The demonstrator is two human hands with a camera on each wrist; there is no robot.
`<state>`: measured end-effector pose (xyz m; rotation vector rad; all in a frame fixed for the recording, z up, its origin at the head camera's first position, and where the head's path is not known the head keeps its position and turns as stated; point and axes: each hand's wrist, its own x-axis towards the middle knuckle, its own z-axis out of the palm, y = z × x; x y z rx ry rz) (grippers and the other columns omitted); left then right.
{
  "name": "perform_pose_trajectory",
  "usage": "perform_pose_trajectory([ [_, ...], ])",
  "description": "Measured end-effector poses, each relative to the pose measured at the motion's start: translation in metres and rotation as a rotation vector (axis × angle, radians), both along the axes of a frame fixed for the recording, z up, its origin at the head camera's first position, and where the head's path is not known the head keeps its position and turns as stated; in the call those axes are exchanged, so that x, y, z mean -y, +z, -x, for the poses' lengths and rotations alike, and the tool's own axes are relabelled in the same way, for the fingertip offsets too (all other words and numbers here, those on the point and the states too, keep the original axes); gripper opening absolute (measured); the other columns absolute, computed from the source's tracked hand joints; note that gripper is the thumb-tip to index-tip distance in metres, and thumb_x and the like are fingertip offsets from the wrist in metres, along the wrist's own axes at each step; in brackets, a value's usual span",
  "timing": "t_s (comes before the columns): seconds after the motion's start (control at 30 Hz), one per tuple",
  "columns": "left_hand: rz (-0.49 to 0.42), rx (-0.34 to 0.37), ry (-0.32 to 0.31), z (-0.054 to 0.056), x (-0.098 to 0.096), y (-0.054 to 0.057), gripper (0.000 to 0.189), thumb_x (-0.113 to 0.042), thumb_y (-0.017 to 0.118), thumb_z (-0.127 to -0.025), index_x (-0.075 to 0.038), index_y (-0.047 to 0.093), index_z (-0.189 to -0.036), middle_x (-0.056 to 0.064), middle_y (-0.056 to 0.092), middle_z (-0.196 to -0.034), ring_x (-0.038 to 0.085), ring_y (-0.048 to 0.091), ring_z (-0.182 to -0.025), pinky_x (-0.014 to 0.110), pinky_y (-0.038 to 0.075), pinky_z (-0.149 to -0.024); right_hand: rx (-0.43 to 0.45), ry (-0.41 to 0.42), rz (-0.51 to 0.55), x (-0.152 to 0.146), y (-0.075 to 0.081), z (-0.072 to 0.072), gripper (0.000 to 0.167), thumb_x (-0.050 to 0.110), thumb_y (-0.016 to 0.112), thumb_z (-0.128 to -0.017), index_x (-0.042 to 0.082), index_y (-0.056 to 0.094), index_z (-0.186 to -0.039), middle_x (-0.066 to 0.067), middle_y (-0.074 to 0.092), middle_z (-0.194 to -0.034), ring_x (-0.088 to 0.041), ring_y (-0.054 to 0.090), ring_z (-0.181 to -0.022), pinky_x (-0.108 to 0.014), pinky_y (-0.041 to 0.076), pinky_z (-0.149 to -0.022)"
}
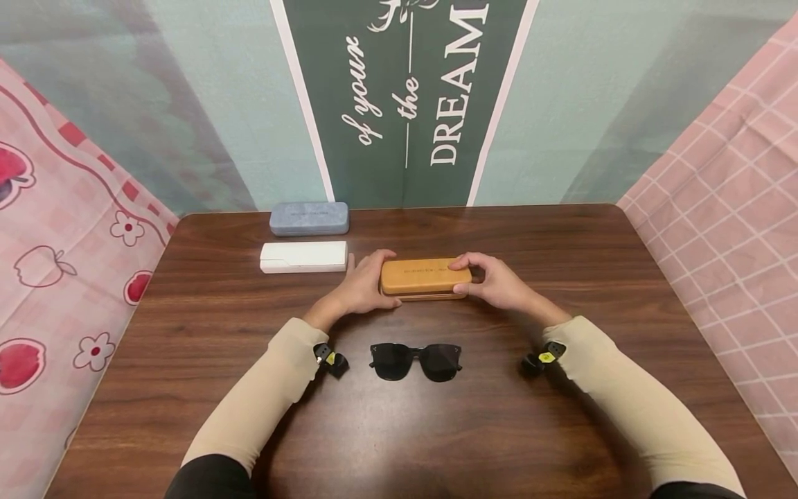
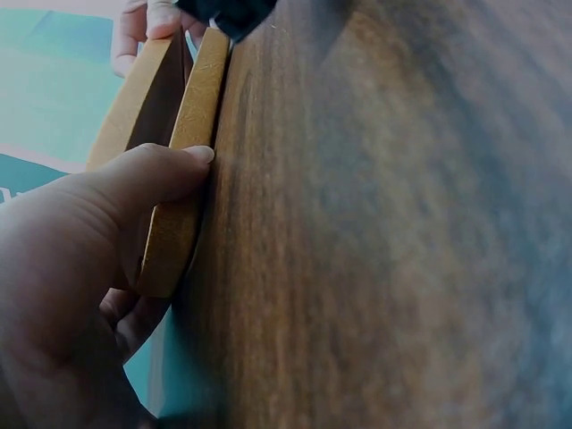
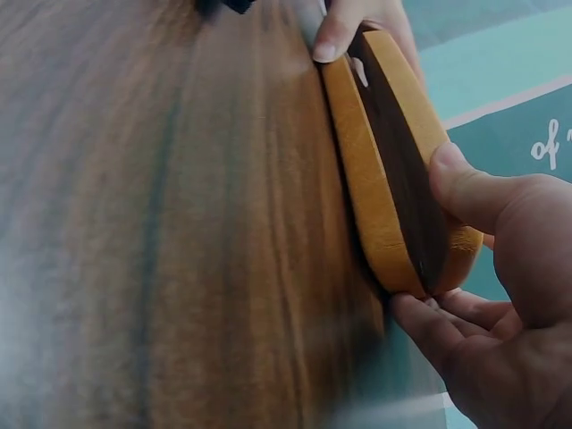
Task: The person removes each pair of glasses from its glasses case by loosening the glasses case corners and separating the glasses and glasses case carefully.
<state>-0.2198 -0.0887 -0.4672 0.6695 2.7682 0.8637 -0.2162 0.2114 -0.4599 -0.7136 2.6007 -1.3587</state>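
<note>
A yellow-brown glasses case [image 1: 427, 275] lies on the table with its lid partly raised, and a dark gap shows between lid [image 3: 407, 89] and base [image 3: 362, 165] in the right wrist view. My left hand [image 1: 368, 283] grips the case's left end, its thumb [image 2: 174, 170] pressed on the front of the base. At the right end, my right hand [image 1: 495, 281] holds the case, with the thumb [image 3: 474, 188] on the lid and fingers curled at the end of the case. Black sunglasses [image 1: 414, 362] lie in front of the case, nearer to me.
To the left of the case, beside my left hand, lies a white case [image 1: 303, 257]. Behind it sits a blue-grey glasses case [image 1: 309, 219] near the back edge of the wooden table [image 1: 530, 430]. Cloth hangings [image 1: 561, 104] surround the table on three sides.
</note>
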Motion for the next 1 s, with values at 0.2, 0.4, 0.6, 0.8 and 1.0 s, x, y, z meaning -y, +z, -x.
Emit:
perform_pose_trajectory([
  [0.2,0.010,-0.006,0.001,-0.0008,-0.0001,0.0007,0.095,-0.033,0.091,-0.074,-0.006,0.038,-0.148,0.014,0.051,-0.148,0.034,0.042,-0.141,0.067,-0.001,-0.118,-0.044,-0.013,-0.023,0.0004,-0.0017,-0.0028,0.034,0.010,0.086,-0.081,0.006,0.071,-0.112,-0.014,0.068,-0.123,-0.032,0.058,-0.124,-0.048,0.040,-0.108],
  [0.4,0.011,0.000,0.003,-0.0006,-0.0004,0.0008,0.095,-0.033,0.091,-0.074,-0.006,0.037,-0.148,0.013,0.050,-0.149,0.033,0.041,-0.141,0.067,-0.001,-0.118,-0.048,-0.007,-0.011,-0.0002,-0.0019,-0.0036,0.034,0.009,0.086,-0.081,0.005,0.071,-0.111,-0.016,0.067,-0.123,-0.033,0.057,-0.125,-0.049,0.041,-0.108],
  [0.6,0.019,-0.001,0.006,-0.0010,-0.0008,0.0014,0.095,-0.033,0.091,-0.074,-0.007,0.038,-0.148,0.013,0.050,-0.149,0.033,0.041,-0.141,0.067,0.000,-0.119,-0.062,-0.005,-0.006,-0.0004,-0.0041,-0.0035,0.035,0.008,0.087,-0.079,0.005,0.071,-0.110,-0.016,0.067,-0.123,-0.034,0.058,-0.123,-0.052,0.043,-0.106],
  [0.8,0.021,0.001,0.005,-0.0011,-0.0012,0.0015,0.095,-0.033,0.091,-0.074,-0.006,0.038,-0.148,0.013,0.049,-0.149,0.033,0.041,-0.141,0.067,-0.001,-0.118,-0.097,-0.003,-0.016,0.0001,-0.0057,-0.0041,0.036,0.007,0.089,-0.077,0.005,0.071,-0.109,-0.015,0.067,-0.122,-0.034,0.059,-0.122,-0.050,0.044,-0.105],
  [1.0,0.021,0.003,0.005,-0.0007,-0.0017,0.0008,0.095,-0.033,0.091,-0.074,-0.006,0.038,-0.148,0.012,0.049,-0.150,0.032,0.041,-0.141,0.066,-0.001,-0.119,-0.112,0.001,-0.021,0.0002,-0.0064,-0.0047,0.037,0.007,0.089,-0.077,0.004,0.071,-0.109,-0.016,0.066,-0.122,-0.035,0.058,-0.122,-0.050,0.043,-0.105],
])
